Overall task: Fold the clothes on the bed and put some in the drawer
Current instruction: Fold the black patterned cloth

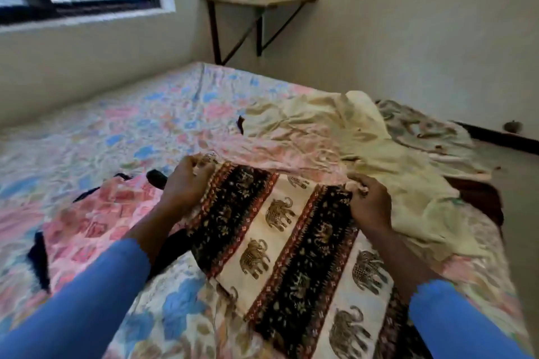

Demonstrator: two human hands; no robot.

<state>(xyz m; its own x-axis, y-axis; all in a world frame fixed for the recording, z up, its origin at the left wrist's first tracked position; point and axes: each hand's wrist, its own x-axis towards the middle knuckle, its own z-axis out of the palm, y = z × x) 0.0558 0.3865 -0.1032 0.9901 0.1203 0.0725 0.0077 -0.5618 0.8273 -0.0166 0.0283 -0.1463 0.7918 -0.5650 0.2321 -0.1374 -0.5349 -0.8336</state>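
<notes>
At the near edge of the bed (116, 114) lies an elephant-print cloth (291, 245), banded black and cream. The left hand (186, 183) pinches its far left corner, and the right hand (370, 201) grips its far right corner, fingers curled into the fabric. A pink patterned garment (96, 213) lies just left of it. Beyond, toward the right edge, sprawls a crumpled cream garment (364, 140). A wall shelf (259, 0) hangs past the bed's far corner.

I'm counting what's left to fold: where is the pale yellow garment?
In the head view the pale yellow garment lies crumpled on the right side of the bed, just beyond the right hand, which grips the elephant-print cloth.
</notes>
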